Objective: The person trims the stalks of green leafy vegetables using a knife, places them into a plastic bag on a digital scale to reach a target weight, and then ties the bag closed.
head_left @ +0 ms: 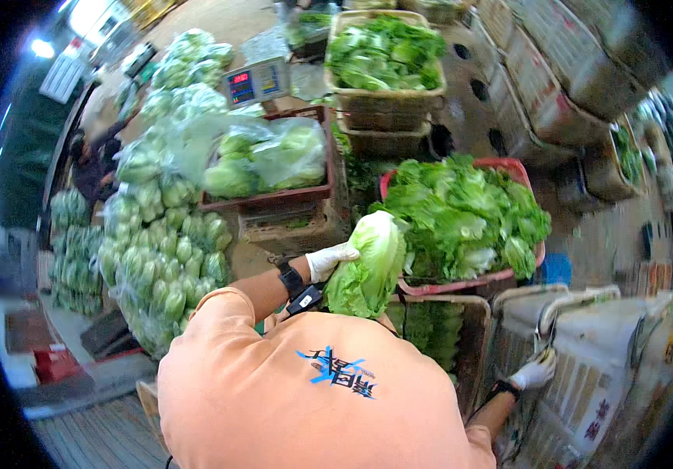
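Note:
My left hand (pixel 332 261), in a white glove, grips a head of Chinese cabbage (pixel 367 266) from its left side. The cabbage is held in front of my chest, with its pale end up and its frilly green leaves hanging toward me. My right hand (pixel 535 370), also gloved, is low at the right, beside white crates (pixel 579 391). Its fingers are curled around something small and dark that I cannot make out. Just beyond the cabbage, a red crate (pixel 500 277) is heaped with loose green leaves (pixel 461 219).
Bagged cabbages (pixel 164 258) are piled at the left. A maroon crate (pixel 266 199) holds cabbages under clear plastic, near a digital scale (pixel 256 82). Farther off, a tan crate (pixel 387 100) brims with leaves. Stacked crates (pixel 540 70) line the far right. Another person (pixel 94 156) is at the far left.

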Motion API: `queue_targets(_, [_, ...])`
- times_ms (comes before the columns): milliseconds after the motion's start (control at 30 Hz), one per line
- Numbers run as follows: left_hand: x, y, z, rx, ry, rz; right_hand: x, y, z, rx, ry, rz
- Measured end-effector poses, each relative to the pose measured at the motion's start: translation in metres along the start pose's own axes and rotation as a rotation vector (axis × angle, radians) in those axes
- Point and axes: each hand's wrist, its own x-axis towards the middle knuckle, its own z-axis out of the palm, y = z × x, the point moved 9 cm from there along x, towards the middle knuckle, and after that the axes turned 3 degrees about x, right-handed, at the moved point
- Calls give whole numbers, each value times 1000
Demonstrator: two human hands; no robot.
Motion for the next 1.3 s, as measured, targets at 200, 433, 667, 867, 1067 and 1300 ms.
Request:
queue_targets(200, [-74,3,-41,-218,90,151,-15,-51,-25,187,229,81])
queue_targets(433, [-159,41,-109,-242,242,445,-51,-361,-108,1152,20,-358])
queue_targets(667, [-305,69,-239,-363,423,771,-202,-752,-198,1689,-1037,-855])
queue_targets(867, [-412,38,-339,-439,702,968,-374,-947,-126,989,-1444,-1219])
queue_targets(1067, [-468,-12,-370,-549,799,1070,-266,-939,1,422,-772,-969])
queue_targets(1300, [-478,-33,-389,-565,897,1018,-272,-908,-31,224,-739,-1490])
